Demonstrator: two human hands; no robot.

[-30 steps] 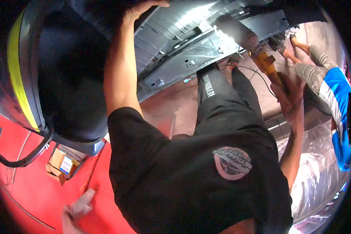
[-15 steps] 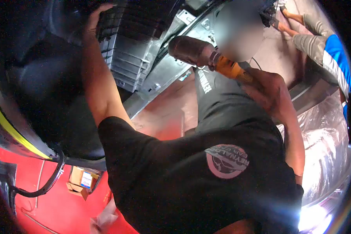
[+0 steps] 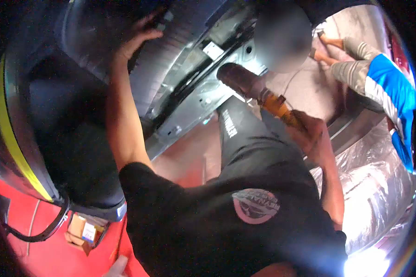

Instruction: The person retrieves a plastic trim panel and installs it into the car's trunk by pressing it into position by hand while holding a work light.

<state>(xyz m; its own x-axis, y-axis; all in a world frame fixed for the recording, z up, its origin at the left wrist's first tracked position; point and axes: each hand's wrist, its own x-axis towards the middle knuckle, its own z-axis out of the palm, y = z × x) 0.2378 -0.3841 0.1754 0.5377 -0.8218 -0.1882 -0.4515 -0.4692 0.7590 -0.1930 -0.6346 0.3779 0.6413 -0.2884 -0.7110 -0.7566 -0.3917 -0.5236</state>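
My left hand (image 3: pixel 141 39) reaches up with its fingers apart, against or just in front of a dark car panel (image 3: pixel 157 60); contact is hard to make out. My right hand (image 3: pixel 312 131) is wrapped round the end of a power tool (image 3: pixel 277 105) with a yellow-orange middle. The tool's far part is dark and rounded and points up and left, over my dark trousers. Its exact kind does not show. Bare metal bodywork (image 3: pixel 189 113) of the car runs diagonally between my two arms.
A cardboard box (image 3: pixel 78 229) sits on the red floor (image 3: pixel 41 249) at lower left. A dark curved part with a yellow strip (image 3: pixel 9 134) stands at left. Crinkled clear plastic sheeting (image 3: pixel 374 184) covers something at right. Another person in blue and white (image 3: pixel 390 74) is at upper right.
My left hand has shifted right and slightly down, its fingers more spread. The power tool has moved slightly down and right in my right hand. The whole view has shifted slightly.
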